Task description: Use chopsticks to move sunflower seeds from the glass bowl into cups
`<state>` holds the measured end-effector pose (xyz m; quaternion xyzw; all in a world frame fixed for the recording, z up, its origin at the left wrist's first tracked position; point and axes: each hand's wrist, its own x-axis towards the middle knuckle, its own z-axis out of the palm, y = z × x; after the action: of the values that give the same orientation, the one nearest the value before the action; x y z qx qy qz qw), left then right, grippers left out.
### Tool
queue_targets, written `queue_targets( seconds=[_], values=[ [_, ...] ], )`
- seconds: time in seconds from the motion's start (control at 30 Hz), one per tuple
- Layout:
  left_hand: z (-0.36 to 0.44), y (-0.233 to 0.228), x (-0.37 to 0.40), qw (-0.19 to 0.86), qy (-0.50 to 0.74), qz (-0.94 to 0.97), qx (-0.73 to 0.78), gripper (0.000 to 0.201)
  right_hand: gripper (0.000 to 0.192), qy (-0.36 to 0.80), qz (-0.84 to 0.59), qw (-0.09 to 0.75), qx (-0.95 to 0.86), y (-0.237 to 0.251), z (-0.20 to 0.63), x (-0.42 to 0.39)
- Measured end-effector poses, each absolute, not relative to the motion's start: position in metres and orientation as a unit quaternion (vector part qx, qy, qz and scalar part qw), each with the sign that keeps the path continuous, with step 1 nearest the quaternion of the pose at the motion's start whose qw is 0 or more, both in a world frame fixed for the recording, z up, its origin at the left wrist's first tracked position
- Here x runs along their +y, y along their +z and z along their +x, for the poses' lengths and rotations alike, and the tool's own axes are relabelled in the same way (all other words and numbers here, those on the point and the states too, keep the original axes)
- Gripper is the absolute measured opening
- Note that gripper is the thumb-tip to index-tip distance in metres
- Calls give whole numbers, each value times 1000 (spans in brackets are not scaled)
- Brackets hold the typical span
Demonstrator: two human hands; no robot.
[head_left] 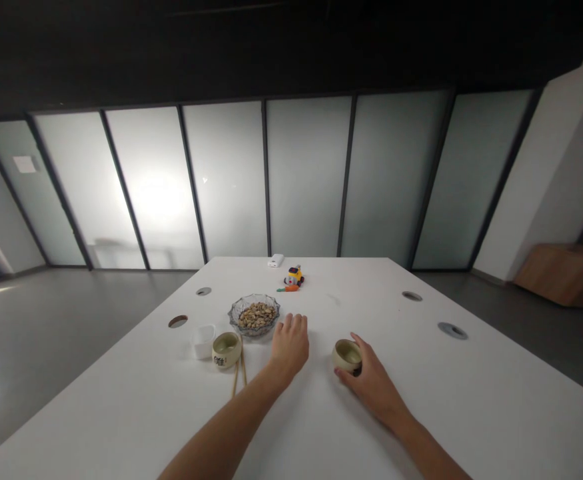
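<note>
My right hand [371, 380] is wrapped round the side of a small pale ceramic cup [348, 355], thumb in front and fingers behind. The cup looks upright. My left hand [291, 343] is beside the right edge of a scalloped glass bowl [254, 331] that holds pistachio-like nuts [257, 315]. Its fingers are curled and point away from me; whatever is in them is hidden by the back of the hand. To the left, a matching cup [226, 351] with dark characters stands by a pair of wooden chopsticks [240, 370].
A clear plastic container [204, 341] stands left of the lettered cup. Farther back on the white table [301, 427] are an orange toy carrot [288, 289], a yellow toy vehicle [294, 276] and a white box-like object [276, 261]. Round holes and covers line both table sides.
</note>
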<state>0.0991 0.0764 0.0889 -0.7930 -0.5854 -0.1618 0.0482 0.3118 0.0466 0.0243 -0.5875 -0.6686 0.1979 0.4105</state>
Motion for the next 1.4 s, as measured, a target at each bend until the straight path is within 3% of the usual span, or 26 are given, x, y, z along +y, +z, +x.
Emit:
queue_targets(
  seconds=[0.3,0.57,1.0,1.4],
  values=[
    [48,85,26,77,-140,-777,-610,46,83,187,-584,410,-675,19,310,47],
    [26,101,32,134,-153,-719,-664,47,81,183,-582,410,-678,20,310,46],
    [55,106,103,139,-138,-730,-655,18,82,200,-587,411,-669,21,315,48],
    [84,97,104,157,-104,-771,-608,18,84,168,-588,433,-663,12,324,61]
  ],
)
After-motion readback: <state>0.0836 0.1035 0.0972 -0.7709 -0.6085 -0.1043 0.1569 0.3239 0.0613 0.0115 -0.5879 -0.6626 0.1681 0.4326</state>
